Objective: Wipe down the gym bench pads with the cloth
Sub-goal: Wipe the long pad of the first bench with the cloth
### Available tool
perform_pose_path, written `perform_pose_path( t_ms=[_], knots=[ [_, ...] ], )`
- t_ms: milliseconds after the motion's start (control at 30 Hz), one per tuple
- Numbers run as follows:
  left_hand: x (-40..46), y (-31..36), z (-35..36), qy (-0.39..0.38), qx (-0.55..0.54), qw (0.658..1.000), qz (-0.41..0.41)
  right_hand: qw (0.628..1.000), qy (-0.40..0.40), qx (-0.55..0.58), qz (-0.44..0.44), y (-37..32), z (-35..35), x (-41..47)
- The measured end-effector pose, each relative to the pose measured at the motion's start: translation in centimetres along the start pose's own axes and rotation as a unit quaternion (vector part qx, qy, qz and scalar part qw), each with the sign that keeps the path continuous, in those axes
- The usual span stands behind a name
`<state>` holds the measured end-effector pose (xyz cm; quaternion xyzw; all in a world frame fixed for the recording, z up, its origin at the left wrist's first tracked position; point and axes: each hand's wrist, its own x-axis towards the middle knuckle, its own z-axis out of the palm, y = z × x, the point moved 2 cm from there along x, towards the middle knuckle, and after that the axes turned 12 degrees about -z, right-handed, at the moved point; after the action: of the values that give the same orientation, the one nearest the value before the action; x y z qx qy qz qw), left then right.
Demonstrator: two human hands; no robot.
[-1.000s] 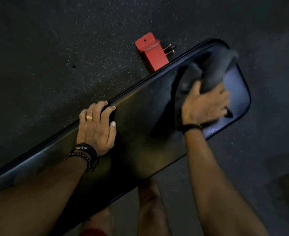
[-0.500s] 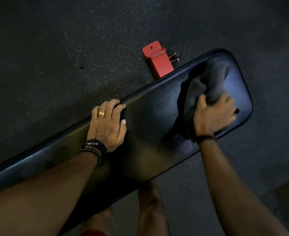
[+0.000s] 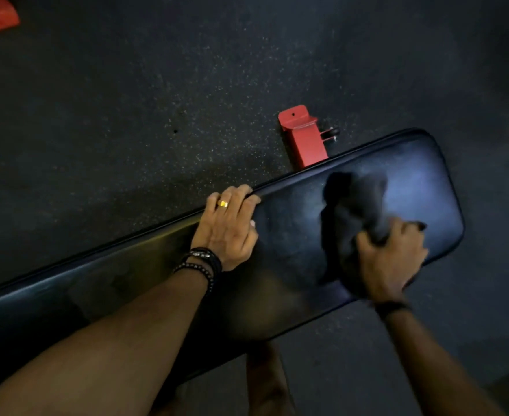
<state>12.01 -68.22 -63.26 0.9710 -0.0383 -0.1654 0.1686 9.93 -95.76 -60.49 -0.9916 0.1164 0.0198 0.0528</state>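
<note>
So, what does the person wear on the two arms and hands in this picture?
Both forearms are bare; no sleeves are in view. The left hand has a gold ring on one finger, and its wrist carries several dark bracelets, at least one of small round beads. The right hand shows no ring, and its wrist has one plain dark band.

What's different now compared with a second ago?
The right hand has dragged the cloth back from the pad's far end toward its near edge, gripping it throughout. The left hand stays braced on the bench pad, fingers hooked over its far edge.
</note>
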Motion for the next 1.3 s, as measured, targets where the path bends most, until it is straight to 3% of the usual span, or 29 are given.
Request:
perform_pose_path(
  t_ms=[67,133,267,367,433,533,567,633,800,900,1000,1033,1067,1133,1200,1233,1300],
  knots=[
    [0.0,-0.2,0.1,0.0,0.008,1.0,0.001,0.997,0.044,-0.011,0.069,-2.2,0.3,4.7],
    [-0.1,-0.2,0.2,0.004,0.014,1.0,0.004,0.996,0.057,-0.005,0.068,-5.8,1.1,7.3],
    [-0.9,-0.5,-0.5,0.029,-0.036,0.999,0.002,0.993,0.019,-0.003,-0.114,-12.2,2.2,3.4],
    [-3.8,-3.3,-1.7,0.075,-0.104,0.991,-0.034,0.957,-0.029,0.002,-0.289,-11.6,1.9,-0.5],
    [-7.1,-7.0,-2.7,0.102,-0.13,0.983,-0.078,0.969,-0.023,-0.001,-0.246,-10.0,1.6,0.1],
    [-12.8,-13.8,-3.6,0.125,-0.135,0.969,-0.167,0.998,0.033,0.006,-0.046,-12.1,2.0,0.6],
    [-14.7,-16.0,-3.8,0.127,-0.137,0.96,-0.21,0.999,0.034,0.017,-0.038,-14.2,2.3,-0.4],
    [-18.1,-20.0,-4.4,0.147,-0.136,0.935,-0.291,0.99,0.022,0.061,-0.123,-20.4,2.9,-4.0],
    [-22.4,-26.2,-5.9,0.255,-0.127,0.876,-0.389,0.913,-0.112,0.064,-0.387,-37.0,5.1,-18.0],
    [-23.0,-27.9,-7.3,0.294,-0.128,0.852,-0.413,0.833,-0.169,0.078,-0.522,-39.7,5.9,-22.9],
    [-22.5,-27.6,-7.7,0.22,-0.115,0.903,-0.35,0.754,-0.163,0.09,-0.63,-34.0,5.5,-21.7],
    [-22.2,-27.1,-7.5,0.186,-0.113,0.924,-0.316,0.746,-0.152,0.086,-0.643,-31.0,5.0,-20.0],
    [-21.8,-26.4,-7.1,0.159,-0.115,0.937,-0.289,0.758,-0.141,0.077,-0.632,-27.5,4.5,-17.7],
    [-20.8,-24.8,-6.3,0.137,-0.126,0.947,-0.262,0.836,-0.123,0.055,-0.533,-21.0,3.4,-12.1],
    [-19.9,-23.2,-5.3,0.143,-0.136,0.947,-0.252,0.942,-0.093,0.042,-0.321,-16.1,2.5,-7.3],
    [-19.6,-22.3,-4.9,0.144,-0.14,0.948,-0.249,0.977,-0.064,0.043,-0.2,-14.7,2.4,-6.1],
    [-19.0,-20.8,-4.4,0.126,-0.136,0.952,-0.242,0.998,-0.028,0.058,-0.008,-14.1,2.7,-6.3]
  ],
)
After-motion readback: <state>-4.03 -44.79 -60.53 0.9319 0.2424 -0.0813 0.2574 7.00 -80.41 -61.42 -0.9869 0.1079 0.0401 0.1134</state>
